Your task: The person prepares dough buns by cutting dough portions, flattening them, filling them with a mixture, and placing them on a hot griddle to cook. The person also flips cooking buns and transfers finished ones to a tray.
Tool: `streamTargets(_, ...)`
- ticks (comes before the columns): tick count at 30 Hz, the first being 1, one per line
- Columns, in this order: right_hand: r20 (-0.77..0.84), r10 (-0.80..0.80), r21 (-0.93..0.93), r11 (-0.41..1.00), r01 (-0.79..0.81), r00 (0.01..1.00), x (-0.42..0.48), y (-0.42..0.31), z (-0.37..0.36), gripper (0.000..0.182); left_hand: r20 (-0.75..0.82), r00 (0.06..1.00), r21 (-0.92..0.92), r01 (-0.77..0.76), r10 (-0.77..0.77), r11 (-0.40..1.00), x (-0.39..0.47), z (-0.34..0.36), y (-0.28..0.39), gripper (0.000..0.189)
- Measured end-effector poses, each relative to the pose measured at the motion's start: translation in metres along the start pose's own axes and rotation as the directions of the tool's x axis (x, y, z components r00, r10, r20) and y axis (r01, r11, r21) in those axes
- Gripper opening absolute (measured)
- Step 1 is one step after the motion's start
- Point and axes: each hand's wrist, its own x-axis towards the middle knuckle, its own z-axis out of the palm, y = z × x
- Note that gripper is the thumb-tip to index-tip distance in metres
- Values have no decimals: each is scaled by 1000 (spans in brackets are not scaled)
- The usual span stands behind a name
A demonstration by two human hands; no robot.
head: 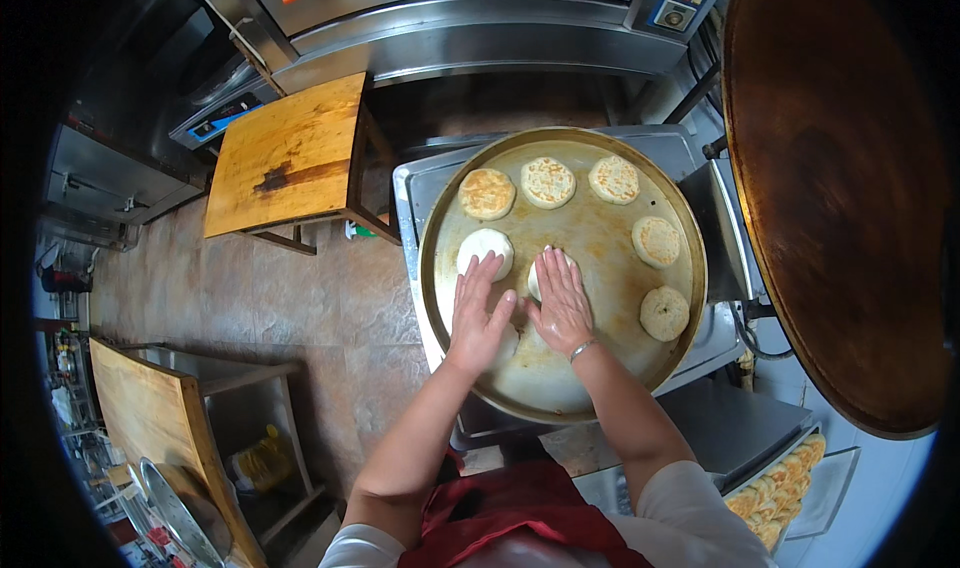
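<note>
A large round griddle pan [600, 373] lies before me. Along its far and right sides sit several browned flatbreads, among them one at the far left [487, 194], one at the far middle [548, 182] and a speckled one at the right [664, 314]. A pale, unbrowned dough round [484, 249] lies just beyond the fingertips of my left hand [478, 317]. What lies under that palm is partly hidden; a pale piece shows beside it. My right hand [559, 302], with a bracelet at the wrist, lies flat with fingers together over another white dough round [534, 279], mostly covering it.
A big round lid [832, 193] stands raised at the right. Beyond the griddle is a steel oven [495, 35]. Wooden tables stand at the left [292, 155] and lower left [142, 410]. A tray of browned pastries [780, 493] sits at the lower right.
</note>
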Motion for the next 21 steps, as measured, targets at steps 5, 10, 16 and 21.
streamTargets(5,76,-6,10,1000,5,997,4,14,14,74,107,994,49,-25,20,998,2,2,-5,59)
streamTargets(10,-17,109,527,846,-84,994,3,31,0,63,353,935,273,-138,34,952,13,18,-9,64)
streamTargets(16,-4,-40,-24,999,40,999,-40,30,-6,66,618,778,489,-490,110,722,16,46,-27,79)
streamTargets(21,124,-17,-4,1000,18,992,-51,26,-7,73,697,717,467,-486,31,739,18,49,-25,85)
